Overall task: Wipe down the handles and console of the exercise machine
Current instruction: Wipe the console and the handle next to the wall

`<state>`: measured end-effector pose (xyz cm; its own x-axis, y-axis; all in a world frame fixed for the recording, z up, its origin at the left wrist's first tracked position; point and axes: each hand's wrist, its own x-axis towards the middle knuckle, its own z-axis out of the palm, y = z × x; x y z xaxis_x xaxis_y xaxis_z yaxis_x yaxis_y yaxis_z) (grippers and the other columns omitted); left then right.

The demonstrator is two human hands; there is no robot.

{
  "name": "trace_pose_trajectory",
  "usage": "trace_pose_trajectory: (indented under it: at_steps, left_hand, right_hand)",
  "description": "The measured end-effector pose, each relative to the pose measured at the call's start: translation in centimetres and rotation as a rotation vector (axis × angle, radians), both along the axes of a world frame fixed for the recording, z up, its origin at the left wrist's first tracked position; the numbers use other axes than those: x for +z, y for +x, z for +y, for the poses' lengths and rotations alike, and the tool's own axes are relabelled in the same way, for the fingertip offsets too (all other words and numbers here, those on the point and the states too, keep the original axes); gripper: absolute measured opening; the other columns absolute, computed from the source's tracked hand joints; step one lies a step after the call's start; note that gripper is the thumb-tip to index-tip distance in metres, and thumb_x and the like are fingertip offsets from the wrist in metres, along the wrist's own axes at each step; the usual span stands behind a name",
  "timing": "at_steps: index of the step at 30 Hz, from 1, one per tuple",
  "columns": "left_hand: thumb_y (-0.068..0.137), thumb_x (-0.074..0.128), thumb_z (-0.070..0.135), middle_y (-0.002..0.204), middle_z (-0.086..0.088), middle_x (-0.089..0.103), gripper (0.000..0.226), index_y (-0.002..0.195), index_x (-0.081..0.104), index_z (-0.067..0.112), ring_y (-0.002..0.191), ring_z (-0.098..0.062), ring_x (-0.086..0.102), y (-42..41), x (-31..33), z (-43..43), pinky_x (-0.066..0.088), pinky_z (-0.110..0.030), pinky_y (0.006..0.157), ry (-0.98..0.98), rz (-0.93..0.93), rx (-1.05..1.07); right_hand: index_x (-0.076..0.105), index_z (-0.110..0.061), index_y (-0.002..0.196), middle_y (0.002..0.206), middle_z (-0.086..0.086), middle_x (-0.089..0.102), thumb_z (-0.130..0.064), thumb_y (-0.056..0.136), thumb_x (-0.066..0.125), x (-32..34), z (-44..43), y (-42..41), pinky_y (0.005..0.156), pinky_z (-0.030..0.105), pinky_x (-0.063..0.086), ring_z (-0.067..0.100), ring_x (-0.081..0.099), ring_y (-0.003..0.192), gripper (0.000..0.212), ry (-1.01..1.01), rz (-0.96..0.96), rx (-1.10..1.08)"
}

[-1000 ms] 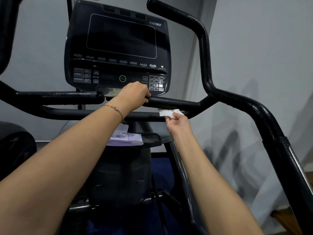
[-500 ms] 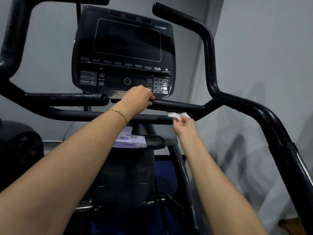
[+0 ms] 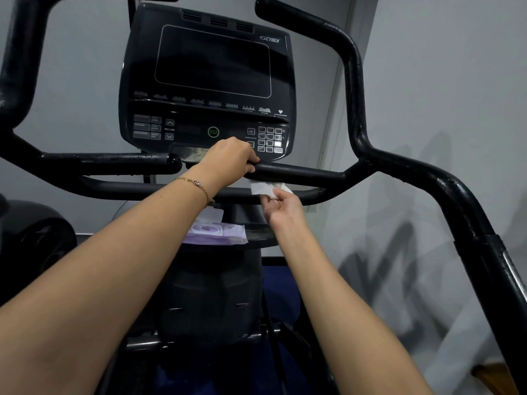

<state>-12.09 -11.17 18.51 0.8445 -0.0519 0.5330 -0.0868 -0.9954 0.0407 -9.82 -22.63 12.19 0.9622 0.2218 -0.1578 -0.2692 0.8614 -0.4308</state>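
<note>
The black console (image 3: pixel 211 81) of the exercise machine faces me, its screen dark and a keypad at its lower right. My left hand (image 3: pixel 228 162) grips the inner end of the short right handlebar (image 3: pixel 299 173) just under the console. My right hand (image 3: pixel 281 208) pinches a white wipe (image 3: pixel 263 188) and holds it against the lower curved bar (image 3: pixel 142 189), below the short handlebar. A matching short handlebar (image 3: pixel 108 161) extends to the left.
A tall black moving arm (image 3: pixel 356 109) rises on the right and slopes down toward me; another (image 3: pixel 20 58) stands at the left. A purple pack of wipes (image 3: pixel 216 232) lies on the tray below the bars. A grey wall is close behind and to the right.
The view has shifted slightly, so the console sits lower and further right in frame. My right hand with the wipe stays at about the same spot on the lower bar. My left hand keeps its grip.
</note>
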Motion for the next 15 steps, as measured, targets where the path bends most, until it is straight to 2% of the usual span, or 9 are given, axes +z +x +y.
trace_pose_trajectory:
  at_steps: [4, 5, 7, 8, 10, 12, 14, 15]
  left_hand:
    - [0.091, 0.059, 0.023, 0.123, -0.006, 0.063, 0.034, 0.125, 0.062, 0.02, 0.113, -0.026, 0.058, 0.1, 0.0, -0.1, 0.048, -0.036, 0.095, -0.001, 0.003, 0.015]
    - [0.091, 0.06, 0.022, 0.122, -0.005, 0.064, 0.033, 0.124, 0.062, 0.02, 0.113, -0.026, 0.058, 0.1, 0.1, -0.2, 0.048, -0.036, 0.095, 0.001, 0.01, 0.016]
    - [0.09, 0.061, 0.022, 0.122, -0.005, 0.064, 0.033, 0.123, 0.063, 0.019, 0.112, -0.026, 0.059, 0.1, 0.3, -0.3, 0.048, -0.037, 0.095, 0.005, 0.025, 0.018]
    - [0.09, 0.061, 0.021, 0.122, -0.005, 0.064, 0.033, 0.123, 0.063, 0.019, 0.112, -0.026, 0.059, 0.0, 0.4, -0.3, 0.049, -0.038, 0.095, 0.005, 0.031, 0.022]
    - [0.091, 0.06, 0.021, 0.123, -0.006, 0.064, 0.034, 0.124, 0.062, 0.019, 0.112, -0.027, 0.059, -0.1, 0.3, -0.5, 0.049, -0.037, 0.095, 0.003, 0.031, 0.027]
    - [0.092, 0.058, 0.02, 0.123, -0.007, 0.063, 0.034, 0.125, 0.061, 0.019, 0.113, -0.027, 0.058, -0.2, 0.2, -0.6, 0.048, -0.037, 0.096, 0.002, 0.019, 0.031]
    - [0.093, 0.057, 0.02, 0.124, -0.006, 0.063, 0.034, 0.126, 0.06, 0.019, 0.113, -0.027, 0.058, -0.2, 0.0, -0.6, 0.048, -0.035, 0.096, 0.005, 0.011, 0.03]
    - [0.093, 0.057, 0.02, 0.124, -0.006, 0.063, 0.034, 0.127, 0.06, 0.02, 0.113, -0.026, 0.058, -0.2, 0.0, -0.5, 0.048, -0.035, 0.096, 0.008, 0.01, 0.028]
  right_hand:
    - [0.043, 0.005, 0.129, 0.131, 0.022, 0.051, 0.008, 0.095, 0.032, 0.0, -0.6, -0.4, 0.101, 0.039, 0.04, 0.032, 0.049, 0.125, 0.036, -0.021, -0.009, 0.008]
    - [0.046, 0.005, 0.124, 0.126, 0.022, 0.055, 0.008, 0.095, 0.032, 0.2, -0.5, -0.5, 0.101, 0.038, 0.04, 0.032, 0.049, 0.125, 0.032, 0.002, -0.01, 0.016]
    - [0.053, 0.005, 0.096, 0.097, 0.017, 0.06, 0.005, 0.095, 0.035, 0.5, 0.4, -0.7, 0.099, 0.037, 0.042, 0.029, 0.049, 0.126, 0.018, 0.01, 0.015, 0.051]
    - [0.05, 0.003, 0.083, 0.084, 0.015, 0.056, 0.004, 0.095, 0.036, 0.7, 0.9, -0.8, 0.101, 0.036, 0.042, 0.027, 0.05, 0.125, 0.019, 0.01, 0.034, 0.073]
    - [0.05, 0.003, 0.08, 0.08, 0.014, 0.055, 0.005, 0.095, 0.036, 0.4, 1.1, -1.2, 0.102, 0.036, 0.043, 0.028, 0.052, 0.122, 0.021, -0.006, 0.019, 0.094]
    - [0.054, 0.003, 0.091, 0.089, 0.015, 0.058, 0.009, 0.093, 0.035, -0.1, -0.1, -1.6, 0.094, 0.037, 0.046, 0.033, 0.06, 0.106, 0.02, -0.032, -0.055, 0.058]
    - [0.053, 0.0, 0.091, 0.087, 0.013, 0.058, 0.012, 0.091, 0.033, 0.1, -2.3, -1.4, 0.081, 0.034, 0.05, 0.026, 0.06, 0.08, 0.024, 0.019, -0.127, -0.094]
    - [0.054, -0.001, 0.095, 0.086, 0.011, 0.058, 0.012, 0.092, 0.033, 0.6, -3.4, -1.1, 0.075, 0.03, 0.052, 0.021, 0.058, 0.075, 0.025, 0.018, -0.176, -0.214]
